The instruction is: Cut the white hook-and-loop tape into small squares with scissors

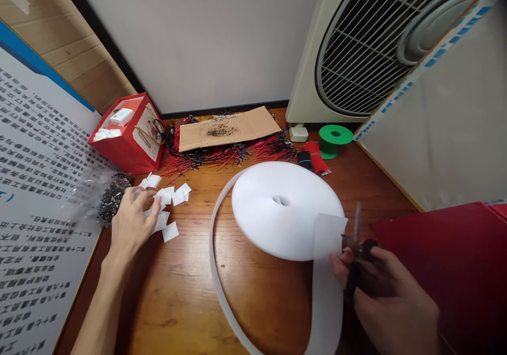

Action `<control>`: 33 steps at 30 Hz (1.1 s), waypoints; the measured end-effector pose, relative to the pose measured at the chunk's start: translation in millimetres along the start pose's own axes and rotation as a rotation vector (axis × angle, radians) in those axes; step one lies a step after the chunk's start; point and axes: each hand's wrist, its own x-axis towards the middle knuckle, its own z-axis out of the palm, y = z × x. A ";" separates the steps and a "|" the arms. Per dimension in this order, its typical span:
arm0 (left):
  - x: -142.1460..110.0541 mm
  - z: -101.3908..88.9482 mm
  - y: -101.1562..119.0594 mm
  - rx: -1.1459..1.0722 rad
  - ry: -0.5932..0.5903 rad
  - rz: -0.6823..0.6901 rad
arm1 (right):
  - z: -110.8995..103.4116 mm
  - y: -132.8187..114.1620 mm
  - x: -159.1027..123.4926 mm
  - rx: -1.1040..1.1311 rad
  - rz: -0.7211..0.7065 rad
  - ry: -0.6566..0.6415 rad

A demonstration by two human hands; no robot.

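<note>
My right hand [392, 297] is closed on a pair of black-handled scissors [358, 254], whose blades are apart and slightly blurred. Its fingertips are at the edge of a wide white strip [328, 281], and whether they pinch it I cannot tell. The strip loops round from a large white roll [273, 212] that lies flat on the table, and its free end rests over the roll's right side. At the left, my left hand [134, 215] is over a scatter of small white cut squares [170, 232], fingers curved and apart.
A clear bag of small black parts [113, 199] lies beside my left hand. Behind are a red box [130, 133], a cardboard piece [237, 125] on red and black wires [273, 146], and a green spool [336, 134]. A red surface [443, 249] borders the right.
</note>
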 end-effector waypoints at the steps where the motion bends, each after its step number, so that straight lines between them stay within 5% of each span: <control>1: 1.5 2.3 1.6 0.000 -0.017 0.020 | 0.4 -0.2 -0.3 0.010 0.007 -0.001; 5: 8.8 12.5 1.5 0.011 -0.067 0.066 | 0.3 2.1 -0.5 0.015 0.016 -0.006; 9: 6.0 11.7 6.9 0.037 0.005 0.040 | -1.4 6.8 0.1 -0.001 -0.052 0.000; 16: -6.4 22.2 41.0 0.039 -0.046 0.303 | -2.4 12.6 1.5 0.042 -0.105 -0.008; 19: -1.0 24.9 36.1 0.076 0.018 0.257 | -1.5 12.2 0.9 0.060 -0.106 -0.008; 23: -1.2 9.9 33.3 0.084 0.168 0.147 | -0.2 3.2 -0.4 0.075 -0.114 0.000; 27: -15.1 -13.8 70.6 -0.169 0.283 0.232 | -2.0 -8.9 -1.4 0.129 -0.129 0.005; 33: -25.2 -26.0 150.4 -0.566 -0.181 0.383 | -0.2 -14.8 3.5 0.211 -0.141 0.000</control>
